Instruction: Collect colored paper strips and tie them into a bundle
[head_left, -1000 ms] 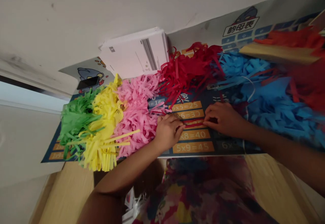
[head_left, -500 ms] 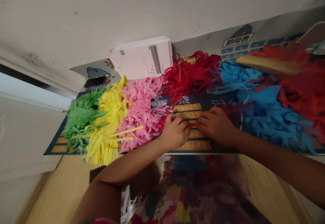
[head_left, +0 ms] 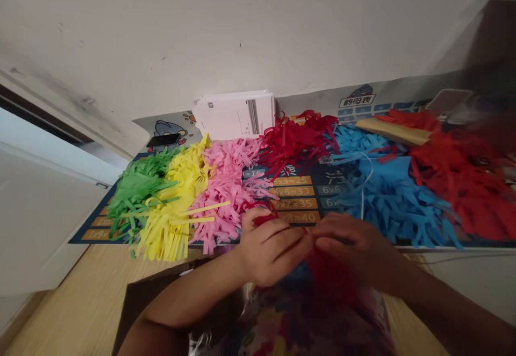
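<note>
My left hand (head_left: 274, 251) is closed around a dark red paper pom-pom (head_left: 263, 216); strips of it poke out above my fingers. My right hand (head_left: 349, 243) meets it just beyond the table's front edge, thumb and fingers pinching the same red paper. A blurred red fringe hangs below both hands, over my patterned clothing. Behind my hands lie another dark red pom-pom (head_left: 296, 141), pink fringe (head_left: 221, 184), yellow fringe (head_left: 173, 200) and green fringe (head_left: 139, 186). Blue fringe (head_left: 403, 205) and orange-red fringe (head_left: 467, 178) are on the right.
A printed mat (head_left: 298, 204) with sums covers the table. A white stack of cards or paper (head_left: 231, 114) leans against the wall. A dark phone (head_left: 163, 140) lies at back left, a tan strip (head_left: 393, 130) at back right. Under the table's left side is a brown box (head_left: 157, 291).
Both hands have come back from over the mat to the table's front edge and drawn together, bringing the red paper along. The view has tilted up and shifted slightly.
</note>
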Motion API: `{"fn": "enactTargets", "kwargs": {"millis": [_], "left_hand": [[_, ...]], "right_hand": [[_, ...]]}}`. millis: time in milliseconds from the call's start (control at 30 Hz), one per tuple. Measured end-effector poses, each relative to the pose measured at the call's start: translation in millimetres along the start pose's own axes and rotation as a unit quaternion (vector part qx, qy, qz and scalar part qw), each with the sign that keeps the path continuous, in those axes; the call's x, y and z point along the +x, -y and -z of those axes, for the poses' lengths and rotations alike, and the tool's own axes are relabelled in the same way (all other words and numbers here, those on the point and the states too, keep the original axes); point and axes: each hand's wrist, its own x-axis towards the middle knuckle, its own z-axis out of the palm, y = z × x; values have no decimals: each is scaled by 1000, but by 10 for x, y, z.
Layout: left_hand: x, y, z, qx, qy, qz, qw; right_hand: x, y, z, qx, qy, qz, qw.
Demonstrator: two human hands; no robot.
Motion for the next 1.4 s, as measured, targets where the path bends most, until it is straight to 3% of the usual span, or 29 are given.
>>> {"fn": "enactTargets", "kwargs": {"millis": [67,133,233,400,500,633,733,900,967,1033,1067,1133,1167,1200,1267,1333,1400], "left_hand": [[14,-77,16,-24,-9,11,1000],[-11,-145,-67,-50,-23,54,997],[-69,-277,-254,-122,-39,170,977],[-105,-498,-447,-251,-78,353,898],[-126,-537,-463,-276,-78,354,891],[-193,-511,-493,-254,-77,297,917],[-260,-458,-560,-283,-93,309,903],[-315,-308,-638,-492,-67,362,788],[-318,-253,-631,-528,-56,362,766],[-325,-220,-611,-544,-48,394,739],[-329,-212,-602,-558,-51,428,709],[-340,-211,-596,-611,-71,505,605],[-343,-216,-603,-642,-87,534,542],[-345,-220,-614,-671,-103,554,482],[-339,-227,-648,-702,-126,579,395],[-328,-224,-681,-699,-133,604,360],[-320,-215,-703,-683,-131,619,366]], "right_hand": [[-38,-46,-46,179,41,-74,980],[-53,-128,-135,295,23,-132,946],[-89,-223,-309,372,-66,-162,912],[-191,-284,-537,420,-202,-187,865],[-211,-289,-582,427,-211,-199,856],[-163,-299,-582,409,-266,-130,863],[-113,-328,-603,399,-290,-81,866],[-82,-354,-689,434,-239,-47,867],[-59,-385,-604,391,-219,-44,893],[18,-478,-354,274,-220,-42,935],[85,-556,-169,185,-226,-44,955],[273,-763,264,-38,-246,-71,966],[383,-880,477,-165,-223,-102,955],[495,-992,664,-284,-162,-140,935],[699,-1172,915,-444,-16,-205,872],[845,-1269,992,-503,64,-232,830],[926,-1303,960,-513,83,-237,821]]}}
